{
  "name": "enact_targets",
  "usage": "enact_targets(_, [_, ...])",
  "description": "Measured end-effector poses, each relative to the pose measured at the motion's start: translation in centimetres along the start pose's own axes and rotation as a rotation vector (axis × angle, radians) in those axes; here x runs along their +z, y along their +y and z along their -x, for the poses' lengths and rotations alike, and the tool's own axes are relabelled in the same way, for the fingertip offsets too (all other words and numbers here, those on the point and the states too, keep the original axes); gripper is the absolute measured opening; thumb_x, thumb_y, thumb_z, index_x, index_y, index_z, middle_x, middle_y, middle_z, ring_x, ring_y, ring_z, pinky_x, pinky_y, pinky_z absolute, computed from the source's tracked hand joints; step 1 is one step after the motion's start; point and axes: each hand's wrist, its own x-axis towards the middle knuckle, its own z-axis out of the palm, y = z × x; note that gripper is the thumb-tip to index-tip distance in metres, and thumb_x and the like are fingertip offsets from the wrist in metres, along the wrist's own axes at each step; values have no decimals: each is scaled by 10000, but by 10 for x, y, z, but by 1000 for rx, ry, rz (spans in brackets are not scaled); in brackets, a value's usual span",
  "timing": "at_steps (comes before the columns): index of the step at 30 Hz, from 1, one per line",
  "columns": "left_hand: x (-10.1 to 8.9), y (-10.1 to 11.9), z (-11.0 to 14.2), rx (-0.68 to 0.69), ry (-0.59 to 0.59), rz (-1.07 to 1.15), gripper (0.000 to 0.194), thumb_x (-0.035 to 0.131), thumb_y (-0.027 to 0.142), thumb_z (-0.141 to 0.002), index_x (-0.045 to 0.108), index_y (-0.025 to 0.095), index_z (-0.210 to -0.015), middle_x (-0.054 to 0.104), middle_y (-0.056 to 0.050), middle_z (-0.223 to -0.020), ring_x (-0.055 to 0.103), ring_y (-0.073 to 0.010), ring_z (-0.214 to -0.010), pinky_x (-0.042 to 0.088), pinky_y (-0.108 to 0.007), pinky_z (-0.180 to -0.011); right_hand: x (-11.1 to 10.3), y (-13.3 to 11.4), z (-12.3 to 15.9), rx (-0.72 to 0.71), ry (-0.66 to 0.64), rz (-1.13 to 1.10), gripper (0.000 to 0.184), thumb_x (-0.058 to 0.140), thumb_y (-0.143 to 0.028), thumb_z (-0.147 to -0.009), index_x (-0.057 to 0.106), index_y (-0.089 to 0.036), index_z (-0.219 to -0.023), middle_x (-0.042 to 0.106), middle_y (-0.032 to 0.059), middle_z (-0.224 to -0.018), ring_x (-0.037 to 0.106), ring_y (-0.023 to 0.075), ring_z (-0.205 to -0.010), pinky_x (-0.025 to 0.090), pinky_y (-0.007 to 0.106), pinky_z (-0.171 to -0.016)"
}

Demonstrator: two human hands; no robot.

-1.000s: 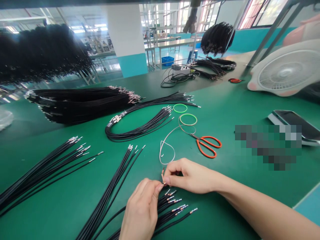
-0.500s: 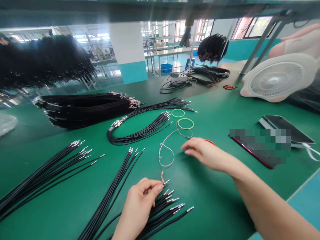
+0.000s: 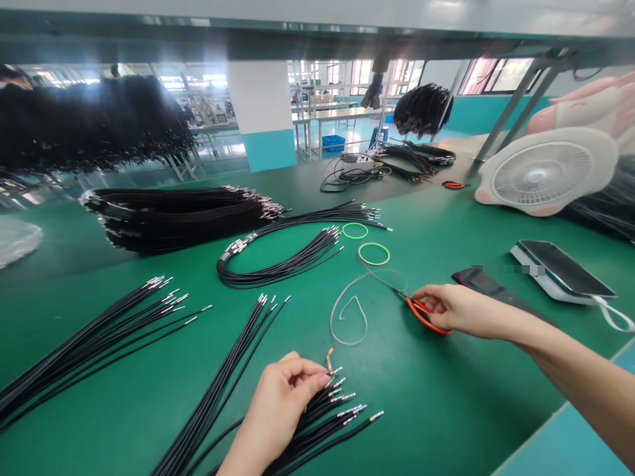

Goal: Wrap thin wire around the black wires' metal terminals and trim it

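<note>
My left hand [image 3: 284, 403] pinches the end of a black cable near its silver terminal [image 3: 338, 371]. A short bent copper-coloured strip [image 3: 330, 360] stands up from that end. Under and beside this hand lies a bundle of black cables [image 3: 317, 423] with metal tips. My right hand [image 3: 454, 309] is closed on orange-handled scissors [image 3: 413, 311], whose dark blades point left, toward a loose loop of thin pale wire [image 3: 333, 316]. Part of the handles is hidden by the fingers. The wire runs up to a green ring [image 3: 374, 254].
More black cable bundles lie to the left [image 3: 99, 340] and centre-left [image 3: 223, 380]. Behind are a curved cable bundle [image 3: 243, 279], a thick coil [image 3: 183, 221] and a second green ring [image 3: 355, 231]. A dark phone [image 3: 489, 287], a white device [image 3: 565, 271] and a fan [image 3: 543, 173] stand right.
My right hand has moved right and taken hold of the orange-handled scissors. The thin wire loop and nearer green ring have shifted right. My left hand keeps its pinch on the cable end.
</note>
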Motion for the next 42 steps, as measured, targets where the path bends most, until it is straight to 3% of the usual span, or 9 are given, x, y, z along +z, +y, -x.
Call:
enact_targets(5, [3,-1,2,11,-14,-65,236,643,397,-804,781,206,-808,540,-6,-739,473,-146,-630,344,-272,-608,16,-31,23,-117,-134,-338,561,677,-319,-753,506,-196,-1272,582,-1,-828,561,150,-713,487,255,-606])
enact_targets(8, [3,-1,4,16,-33,-98,241,626,398,-816,776,210,-809,575,-26,-801,506,-165,-682,357,-288,-653,43,-55,32,-304,-65,-127,512,838,-420,-614,622,-227,-1037,581,21,-947,572,184,-842,490,279,-720])
enact_targets(11, [3,1,4,20,-29,-129,247,603,395,-832,773,218,-815,573,-27,-799,512,-176,-700,358,-295,-667,64,-71,31,-396,-81,135,354,773,-490,-720,640,-227,-916,560,2,-860,576,144,-680,442,230,-582])
enact_targets(18, [3,3,6,15,-31,-157,222,611,385,-827,763,225,-802,573,-25,-804,521,-181,-715,360,-301,-681,69,-77,14,-489,-112,391,347,681,-542,-797,616,-210,-876,569,-15,-790,561,134,-572,378,218,-492])
enact_targets(25, [5,4,7,8,-25,-120,201,638,376,-811,756,213,-805,604,-30,-825,532,-173,-708,374,-293,-667,62,-75,21,-440,-101,399,168,664,-305,-863,631,-218,-1003,615,24,-913,616,157,-699,467,238,-600])
enact_targets(30, [3,2,8,12,-10,-60,205,638,373,-814,755,206,-797,592,-25,-806,518,-156,-680,378,-272,-628,53,-61,30,-477,-25,453,345,576,-104,-849,588,-209,-1178,647,65,-956,639,205,-824,496,289,-682])
enact_targets(34, [-2,3,9,7,-1,48,286,595,436,-848,739,192,-809,507,9,-728,446,-116,-578,346,-240,-541,47,-61,34,-410,35,544,200,530,-74,-843,671,-188,-927,680,71,-799,631,232,-720,477,329,-639])
enact_targets(38, [-3,8,15,44,40,106,264,619,425,-843,725,186,-806,506,11,-723,440,-104,-568,352,-225,-527,45,-89,26,-517,94,285,300,457,-94,-904,677,-216,-1067,710,79,-905,627,226,-836,492,348,-745])
enact_targets(42, [3,13,23,131,164,156,202,650,385,-824,710,197,-782,585,-8,-760,538,-132,-655,430,-227,-582,57,-112,4,-761,-80,-166,468,513,-70,-896,541,-263,-1321,647,43,-1226,537,180,-1173,433,346,-988])
